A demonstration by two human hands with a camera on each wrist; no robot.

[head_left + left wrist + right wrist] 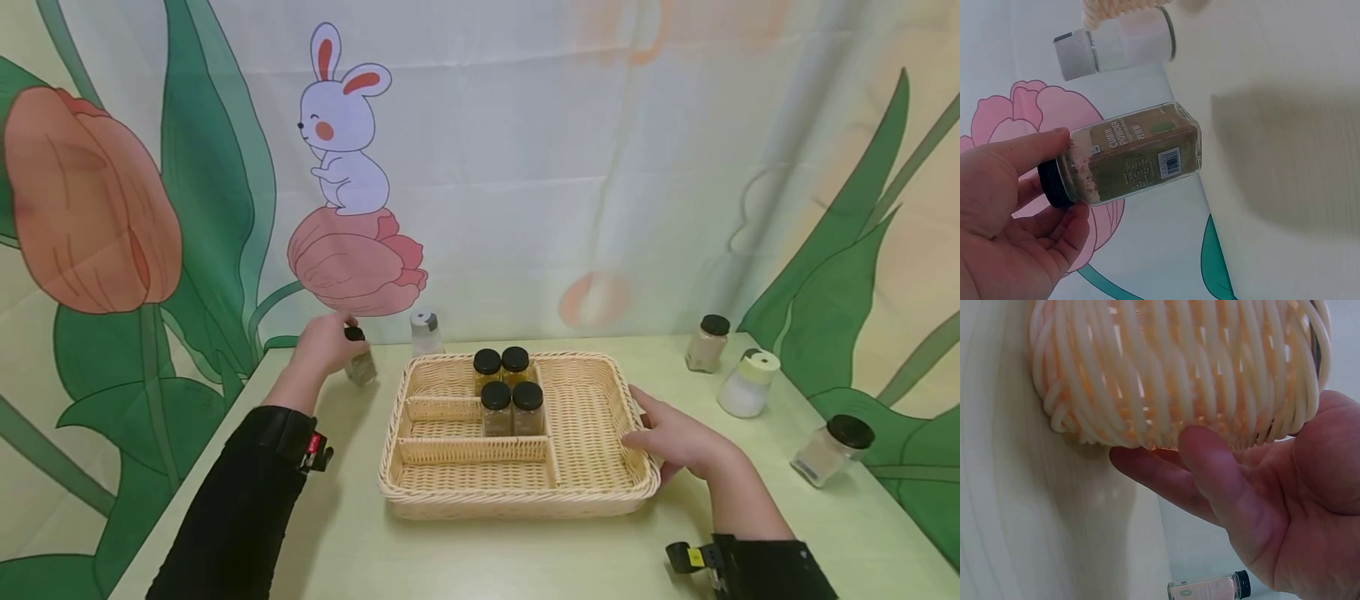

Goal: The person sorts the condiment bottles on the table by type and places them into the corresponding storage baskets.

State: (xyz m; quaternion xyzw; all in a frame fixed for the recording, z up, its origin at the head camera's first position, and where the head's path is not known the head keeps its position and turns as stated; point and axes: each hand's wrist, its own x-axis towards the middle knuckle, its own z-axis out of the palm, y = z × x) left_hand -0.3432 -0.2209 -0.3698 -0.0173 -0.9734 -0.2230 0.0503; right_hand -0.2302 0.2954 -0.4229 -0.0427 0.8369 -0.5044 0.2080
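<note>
My left hand (321,348) pinches a glass spice jar (1141,153) near its black lid. The label reads cumin powder, and brown powder fills most of it. In the head view this jar hangs upright at the table's back left, slightly tilted. My right hand (686,437) grips the right side of a wicker basket (581,408), thumb over the rim and fingers along the outside wall. Inside the basket stand two black-lidded jars of yellowish contents (515,367) and, in front of them, two black-lidded jars of brownish contents (527,412).
Behind the basket's left corner is a shaker with a grey-white cap (426,332). Along the table's right side stand a black-lidded jar (707,343), a shaker with a pale yellow-green cap (748,383) and another black-lidded jar (831,450). A printed curtain (487,167) hangs behind the table.
</note>
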